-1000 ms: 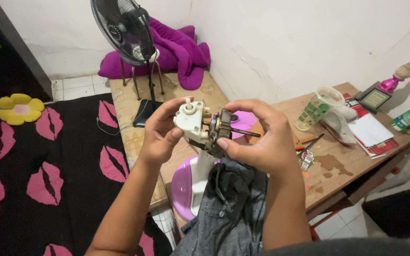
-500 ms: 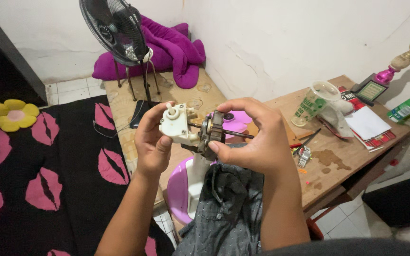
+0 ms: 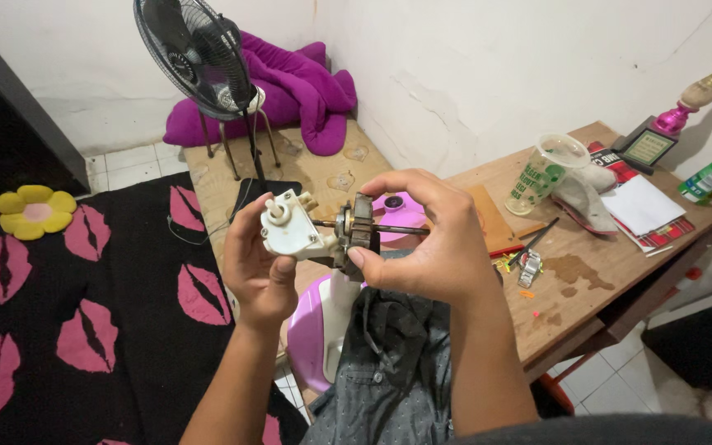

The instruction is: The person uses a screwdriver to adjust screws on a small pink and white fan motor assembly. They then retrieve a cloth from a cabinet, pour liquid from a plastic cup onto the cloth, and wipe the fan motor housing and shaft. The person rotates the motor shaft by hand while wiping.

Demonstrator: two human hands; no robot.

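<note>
Wooden table (image 3: 603, 288) behind; left hand (image 3: 261, 268) grip closed round motor's white gearbox (image 3: 288, 231), right hand (image 3: 434, 247) pinching stator (image 3: 360, 235).

Small fan motor (image 3: 323, 233), white gearbox, shaft level, held aloft

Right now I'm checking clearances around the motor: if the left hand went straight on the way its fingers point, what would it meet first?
Probably the standing fan: the left hand, holding the small motor, points toward it; depth is unclear.
</note>
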